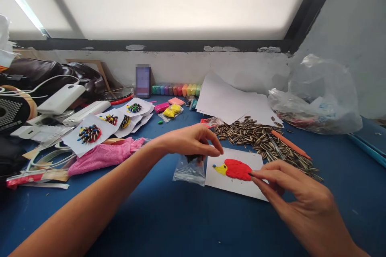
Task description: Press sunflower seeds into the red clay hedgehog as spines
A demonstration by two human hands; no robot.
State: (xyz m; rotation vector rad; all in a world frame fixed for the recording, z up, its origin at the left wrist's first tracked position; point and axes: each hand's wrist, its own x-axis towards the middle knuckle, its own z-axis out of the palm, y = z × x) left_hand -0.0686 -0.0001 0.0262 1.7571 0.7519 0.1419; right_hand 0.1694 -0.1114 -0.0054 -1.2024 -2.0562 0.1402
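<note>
A white card (217, 180) lies on the blue table with a flat clay hedgehog on it: red clay body (238, 170), yellow face, blue nose, dark eye. At the body's right end, my right hand (298, 196) pinches a small dark piece (251, 174) between thumb and index finger; its kind is too small to tell. My left hand (196, 140) is bent over the card's upper left corner, thumb and index fingertips close together. What it pinches, if anything, does not show. Below its palm lies a clear plastic bag (188, 174) with something black at its top.
Sunflower seeds (241, 132) are heaped behind the card, an orange stick (291, 144) among them. White paper (229, 96) and a plastic bag (316, 100) stand behind. Finished seed-covered cards (101, 122), a pink cloth (105, 154) and a white power bank (62, 98) crowd the left.
</note>
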